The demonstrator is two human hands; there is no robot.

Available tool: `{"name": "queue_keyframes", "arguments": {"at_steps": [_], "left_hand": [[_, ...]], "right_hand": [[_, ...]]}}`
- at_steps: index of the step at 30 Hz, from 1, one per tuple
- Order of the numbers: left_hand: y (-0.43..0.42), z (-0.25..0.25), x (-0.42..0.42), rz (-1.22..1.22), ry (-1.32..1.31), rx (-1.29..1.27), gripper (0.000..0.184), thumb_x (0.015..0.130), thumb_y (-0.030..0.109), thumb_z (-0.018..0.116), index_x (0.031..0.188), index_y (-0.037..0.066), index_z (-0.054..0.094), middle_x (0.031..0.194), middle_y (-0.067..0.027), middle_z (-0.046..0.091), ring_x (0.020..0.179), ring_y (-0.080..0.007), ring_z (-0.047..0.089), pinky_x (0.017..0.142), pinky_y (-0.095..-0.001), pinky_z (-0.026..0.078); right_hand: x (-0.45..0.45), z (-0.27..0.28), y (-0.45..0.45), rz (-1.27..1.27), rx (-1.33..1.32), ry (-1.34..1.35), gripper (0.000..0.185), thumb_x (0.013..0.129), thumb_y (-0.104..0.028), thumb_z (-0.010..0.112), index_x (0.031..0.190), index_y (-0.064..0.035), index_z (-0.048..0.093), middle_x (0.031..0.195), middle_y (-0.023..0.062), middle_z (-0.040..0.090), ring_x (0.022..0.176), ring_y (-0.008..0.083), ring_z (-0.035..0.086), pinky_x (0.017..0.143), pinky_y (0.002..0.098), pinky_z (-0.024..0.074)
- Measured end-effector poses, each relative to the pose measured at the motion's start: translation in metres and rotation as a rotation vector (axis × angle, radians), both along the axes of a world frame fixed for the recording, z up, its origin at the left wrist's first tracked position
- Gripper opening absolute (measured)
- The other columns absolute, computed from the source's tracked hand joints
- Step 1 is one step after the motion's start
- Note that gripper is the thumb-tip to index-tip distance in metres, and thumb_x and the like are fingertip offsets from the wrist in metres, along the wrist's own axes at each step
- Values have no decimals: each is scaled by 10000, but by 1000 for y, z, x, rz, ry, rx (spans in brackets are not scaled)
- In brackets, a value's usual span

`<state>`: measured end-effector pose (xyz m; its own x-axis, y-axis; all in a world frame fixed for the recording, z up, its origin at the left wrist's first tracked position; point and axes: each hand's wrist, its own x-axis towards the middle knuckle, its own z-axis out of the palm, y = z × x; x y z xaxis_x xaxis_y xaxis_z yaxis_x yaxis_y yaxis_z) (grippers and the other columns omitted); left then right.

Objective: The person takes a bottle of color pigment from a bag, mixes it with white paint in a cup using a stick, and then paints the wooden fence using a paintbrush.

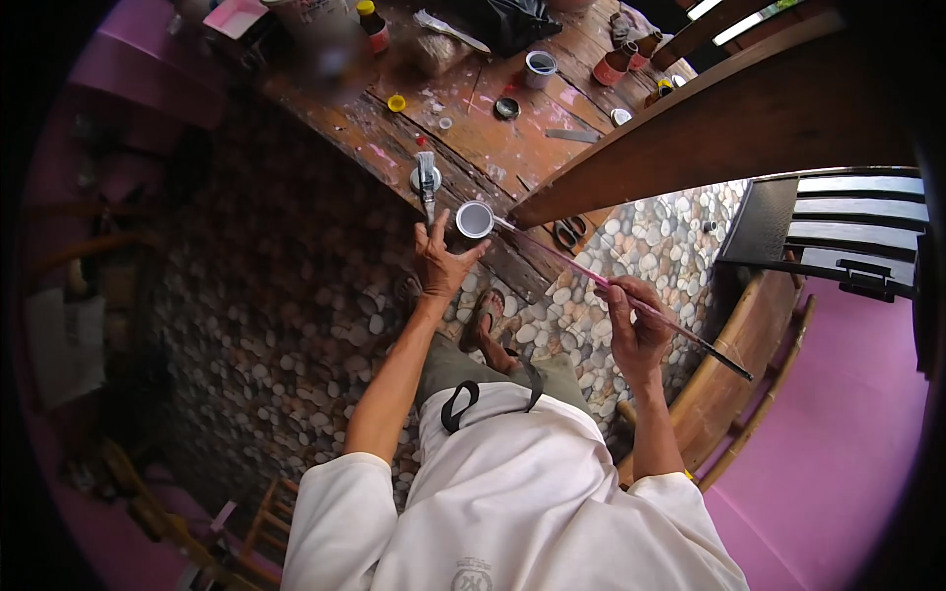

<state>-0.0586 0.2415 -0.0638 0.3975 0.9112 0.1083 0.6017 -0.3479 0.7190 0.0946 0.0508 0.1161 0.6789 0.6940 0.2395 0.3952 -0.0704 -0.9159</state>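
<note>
A small open paint can (475, 220) of grey paint stands near the table's corner. My left hand (445, 264) grips its near side, thumb to the right and fingers to the left. My right hand (639, 320) pinches a long thin paintbrush (562, 258) with a pink-smeared handle and a dark rear end. Its whitish tip meets the can's right rim; whether it dips inside I cannot tell. Left of the can, a flat paintbrush (428, 197) lies across a small round container, its handle close to my left fingertips.
The paint-stained wooden table (473, 148) carries another grey-paint can (539, 69), a dark lid (506, 108), a yellow cap (396, 102), a putty knife (572, 135), scissors (569, 233) and several small bottles (613, 65). A wooden board (709, 118) slants over its right side. A bench (739, 364) stands at right.
</note>
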Motion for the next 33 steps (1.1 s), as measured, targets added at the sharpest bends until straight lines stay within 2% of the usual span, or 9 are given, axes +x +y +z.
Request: {"name": "queue_keyframes", "arguments": {"at_steps": [1,3,8,10,15,17,25,28,33], "left_hand": [[3,-8,4,4,-4,-5,781,587,459,885,1212,81,612,978,-166,545,774,-311,578,670,-405,502],[9,-18,12,-31,-107,232,777,588,468,888,1207,84,616,1000,-173,558,857,-346,598,722,-429,507],[6,-14,17,-41,-120,141,697,586,394,893,1158,103,621,1012,-173,572,895,-366,602,759,-449,507],[7,-14,16,-61,-173,197,676,554,302,904,1140,126,616,1008,-161,572,879,-368,601,751,-453,507],[4,3,2,-82,-180,217,706,512,211,903,1150,157,607,978,-141,551,851,-364,597,720,-449,504],[5,16,-6,-95,-169,227,716,504,197,900,1155,162,605,967,-136,543,846,-363,596,710,-448,503],[19,48,-40,-158,-149,271,734,498,202,897,1172,178,606,956,-124,529,826,-357,598,687,-448,498],[24,60,-53,-161,-88,211,711,517,234,909,1160,146,619,1010,-169,598,889,-389,613,749,-454,524],[34,66,-63,-186,-123,269,741,491,210,905,1169,167,608,954,-127,538,850,-354,592,703,-448,500]], "right_hand": [[0,1,6,4,-5,-4,90,925,-44,640,979,21,670,809,92,693,677,132,632,624,251,495],[-1,4,15,90,-56,-178,92,908,-46,659,975,18,668,794,102,686,663,127,630,606,261,498],[-3,11,33,148,-147,-289,102,858,-9,676,958,-23,670,786,127,676,645,207,658,584,298,510],[-2,10,38,213,-158,-285,155,836,-4,682,987,-27,658,797,126,669,656,241,663,585,324,514],[-7,11,51,301,-174,-296,204,821,5,681,1016,-33,634,792,133,651,655,292,655,576,362,515],[-12,11,56,357,-112,-424,212,821,7,678,1018,-41,613,787,138,642,646,320,641,558,386,508],[-47,38,70,355,-86,-261,197,817,16,676,990,-47,606,781,135,639,642,327,635,550,405,508],[-56,46,78,340,-82,-300,180,827,-3,671,992,-43,612,795,140,643,667,331,639,578,401,517],[-76,60,79,357,-168,-281,132,846,-36,662,966,-36,606,820,148,646,702,349,643,613,409,523]]}}
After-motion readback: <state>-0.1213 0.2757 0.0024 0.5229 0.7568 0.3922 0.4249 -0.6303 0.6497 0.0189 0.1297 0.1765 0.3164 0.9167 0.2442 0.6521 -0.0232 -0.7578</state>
